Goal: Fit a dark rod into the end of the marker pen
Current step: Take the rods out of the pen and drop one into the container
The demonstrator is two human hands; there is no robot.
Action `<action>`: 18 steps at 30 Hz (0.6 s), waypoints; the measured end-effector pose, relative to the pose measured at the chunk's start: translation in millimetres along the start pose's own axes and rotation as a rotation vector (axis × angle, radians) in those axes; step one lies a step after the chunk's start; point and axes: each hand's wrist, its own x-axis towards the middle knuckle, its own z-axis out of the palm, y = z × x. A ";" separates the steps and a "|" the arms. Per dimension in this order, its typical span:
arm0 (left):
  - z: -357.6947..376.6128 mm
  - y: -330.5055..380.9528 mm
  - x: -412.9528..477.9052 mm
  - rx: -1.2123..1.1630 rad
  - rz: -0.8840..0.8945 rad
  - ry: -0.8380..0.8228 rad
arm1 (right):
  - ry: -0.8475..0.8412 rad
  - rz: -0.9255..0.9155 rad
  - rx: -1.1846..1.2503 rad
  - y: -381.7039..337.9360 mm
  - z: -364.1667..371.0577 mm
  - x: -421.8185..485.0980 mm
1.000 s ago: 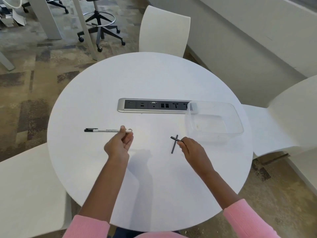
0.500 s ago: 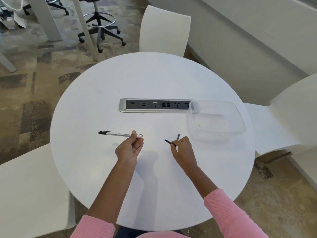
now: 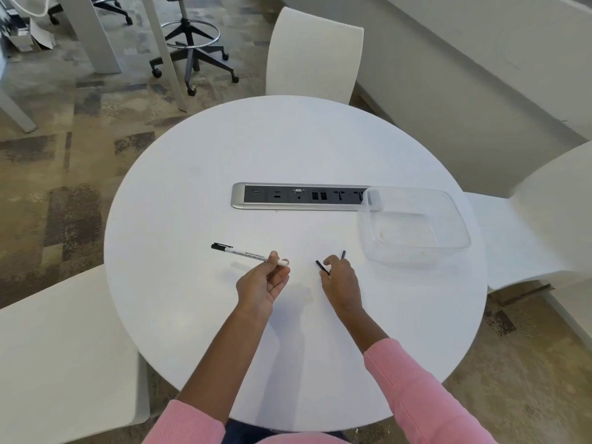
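Left hand (image 3: 262, 281) grips marker pen (image 3: 248, 252); right hand (image 3: 339, 278) pinches dark rod (image 3: 322, 266)

The left hand (image 3: 261, 285) pinches a pen (image 3: 248, 253) near its white end. The right hand (image 3: 339, 280) grips a rod (image 3: 322, 266); another rod (image 3: 343, 254) pokes out beyond it.

The bench (image 3: 198, 200) is smooth matt white, the socket strip (image 3: 238, 200) has a brushed-metal frame, the tub (image 3: 461, 225) is clear glossy plastic, the marker pen (image 3: 246, 252) is smooth white plastic, and the sleeve (image 3: 416, 392) is pink ribbed knit.
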 end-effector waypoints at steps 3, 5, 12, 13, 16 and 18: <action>-1.7 0.9 0.9 0.002 -0.030 -0.008 | 0.008 0.004 -0.012 -0.7 3.9 1.3; -2.8 1.9 2.0 0.008 -0.043 -0.014 | 0.011 0.013 -0.016 -1.1 6.1 2.5; -8.3 7.2 3.1 0.008 -0.085 -0.040 | 0.021 0.061 -0.019 -0.7 11.7 8.0; -9.0 7.7 3.2 0.012 -0.086 -0.040 | 0.021 0.066 -0.020 -0.7 12.3 8.7; -11.5 9.3 3.9 0.025 -0.090 -0.042 | 0.028 0.075 -0.019 -1.2 14.9 10.1; -13.3 9.4 5.0 0.041 -0.092 -0.043 | 0.034 0.080 -0.013 -2.2 17.2 10.5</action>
